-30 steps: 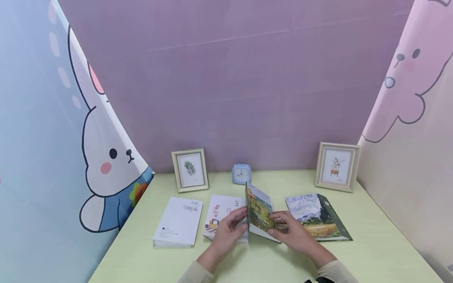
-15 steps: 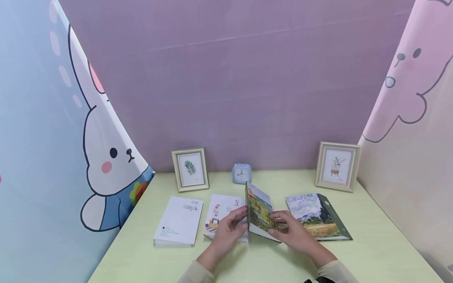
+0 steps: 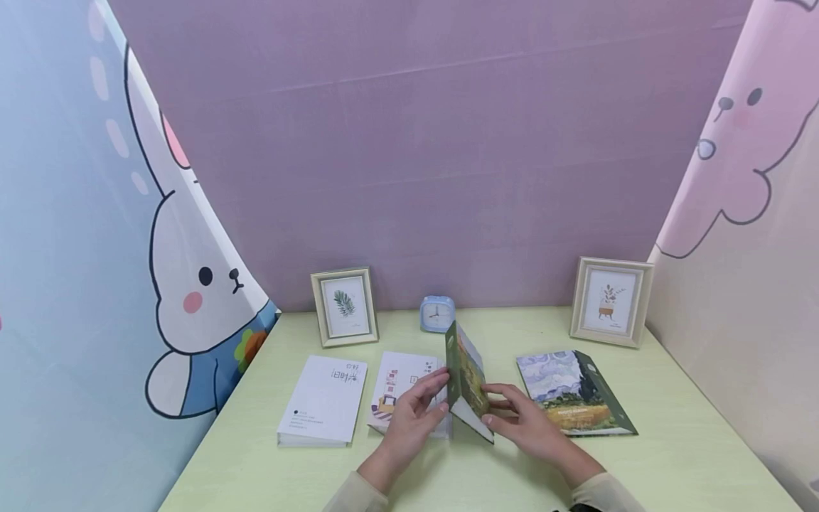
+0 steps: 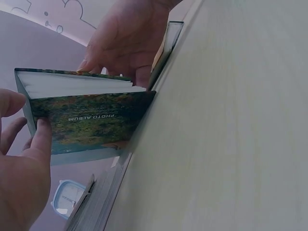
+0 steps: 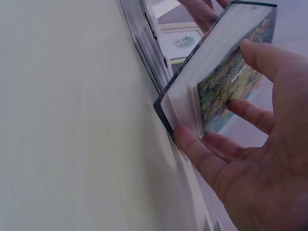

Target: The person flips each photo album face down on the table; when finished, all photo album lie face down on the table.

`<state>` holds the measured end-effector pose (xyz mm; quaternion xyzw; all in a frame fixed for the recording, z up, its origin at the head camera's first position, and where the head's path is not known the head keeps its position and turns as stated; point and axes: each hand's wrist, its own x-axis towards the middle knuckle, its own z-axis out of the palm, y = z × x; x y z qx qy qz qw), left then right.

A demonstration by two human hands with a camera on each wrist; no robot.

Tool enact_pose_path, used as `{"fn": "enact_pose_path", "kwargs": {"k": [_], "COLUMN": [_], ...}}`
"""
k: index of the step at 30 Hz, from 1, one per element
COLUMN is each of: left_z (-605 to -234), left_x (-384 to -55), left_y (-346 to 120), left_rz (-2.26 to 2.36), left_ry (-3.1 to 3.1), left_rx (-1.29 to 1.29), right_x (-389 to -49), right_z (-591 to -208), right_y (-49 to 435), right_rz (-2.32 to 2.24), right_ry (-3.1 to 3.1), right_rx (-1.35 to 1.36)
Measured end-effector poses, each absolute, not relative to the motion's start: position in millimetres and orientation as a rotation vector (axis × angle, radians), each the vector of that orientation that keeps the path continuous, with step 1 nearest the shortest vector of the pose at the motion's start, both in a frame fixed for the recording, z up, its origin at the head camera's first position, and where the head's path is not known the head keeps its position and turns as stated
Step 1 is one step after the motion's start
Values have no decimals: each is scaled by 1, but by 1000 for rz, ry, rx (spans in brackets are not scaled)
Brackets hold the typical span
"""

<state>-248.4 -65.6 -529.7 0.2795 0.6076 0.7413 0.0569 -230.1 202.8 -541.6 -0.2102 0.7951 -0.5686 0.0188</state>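
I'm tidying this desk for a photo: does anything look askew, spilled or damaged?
I see nothing spilled or damaged. Only the green photo album stands out: it slants because the left hand and right hand hold it up, while the other three books lie flat. The clock stands normally.

Two hands hold on, face to face

From here I see both arms stretched forward and leaning in toward each other; the left sleeve (image 3: 357,492) and the right sleeve (image 3: 606,492) are pale, and each wrist is bare; the left hand (image 3: 409,412) has bent fingers up high and its thumb (image 3: 436,417) lower down, gripping; the right hand (image 3: 527,419) grips too, fingers a little bent and spread apart; its palm faces the left.
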Motion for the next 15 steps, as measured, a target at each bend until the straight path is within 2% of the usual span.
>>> {"fn": "enact_pose_path", "kwargs": {"k": [15], "left_z": [-534], "left_x": [-248], "left_y": [-62], "left_rz": [2235], "left_ry": [1798], "left_rx": [828], "right_x": [-232], "right_z": [-542], "right_y": [200], "right_rz": [-1809], "right_ry": [2365], "right_rx": [-662]}}
